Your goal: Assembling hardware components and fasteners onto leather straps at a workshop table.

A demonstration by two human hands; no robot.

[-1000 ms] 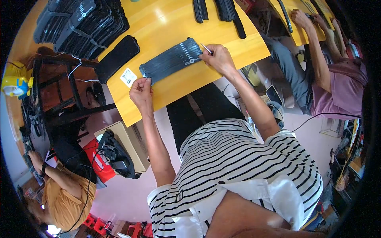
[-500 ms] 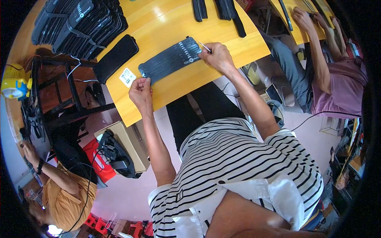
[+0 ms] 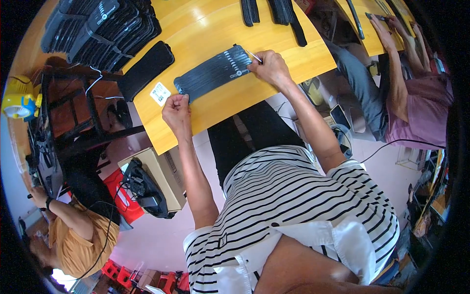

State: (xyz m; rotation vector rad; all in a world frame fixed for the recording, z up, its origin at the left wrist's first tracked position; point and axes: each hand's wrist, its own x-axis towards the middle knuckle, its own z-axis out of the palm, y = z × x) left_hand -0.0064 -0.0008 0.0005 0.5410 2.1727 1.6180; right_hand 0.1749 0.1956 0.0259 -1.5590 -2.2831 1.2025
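Note:
A dark grey-black, ribbed fabric piece [image 3: 210, 73] with a row of light marks and a small white print near its right end lies flat on the yellow table. My left hand [image 3: 176, 113] pinches its near left corner between thumb and fingers. At the right end, my right hand [image 3: 270, 69] is closed around a thin, pale pointed tool [image 3: 253, 57], whose tip sticks out to the upper left; its exact kind is hidden by the fingers. The fingers of that hand touch the edge of the fabric. A white printed card [image 3: 159, 94] lies just left of my left hand.
Strapped stacks of similar dark pieces [image 3: 105, 36] rise at the far left. A black padded piece [image 3: 147, 71] lies nearer, across the table edge [image 3: 161, 144]. More black strips [image 3: 280, 12] lie at the far right. Co-workers sit at left and right. A cardboard box [image 3: 171, 179] stands on the floor.
The view has shifted slightly, moving the table scene a little to the right. Both hands keep their holds on the fabric and the tool. The co-workers' hands have moved a little.

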